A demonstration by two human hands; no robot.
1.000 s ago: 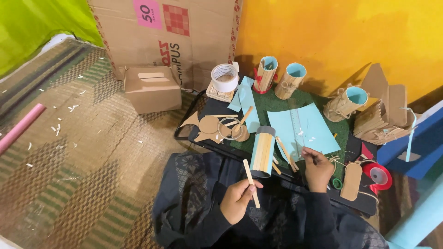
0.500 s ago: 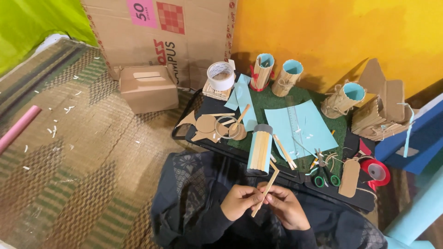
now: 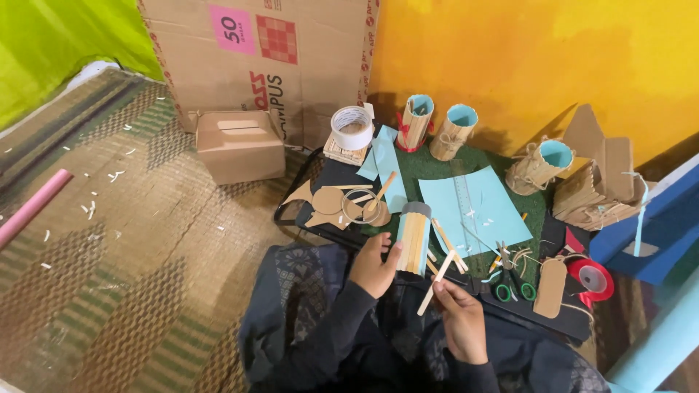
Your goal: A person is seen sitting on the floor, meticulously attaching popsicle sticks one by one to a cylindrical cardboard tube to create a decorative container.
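Hands meet at lower centre: left hand (image 3: 375, 266) grasps the stick-covered blue cylinder (image 3: 413, 238); right hand (image 3: 460, 320) pinches a wooden stick (image 3: 435, 282) beside it.

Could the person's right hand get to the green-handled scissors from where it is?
Probably yes: the scissors lie uncovered just beyond the right hand, nothing between them, though it holds a wooden stick.

Warm, fairly bright light fell from above and the front; the stick-clad cups (image 3: 451, 131) threw soft shadows onto the orange wall (image 3: 524, 65) (no glare); focus was sharp centrally, with edges slightly bowed.
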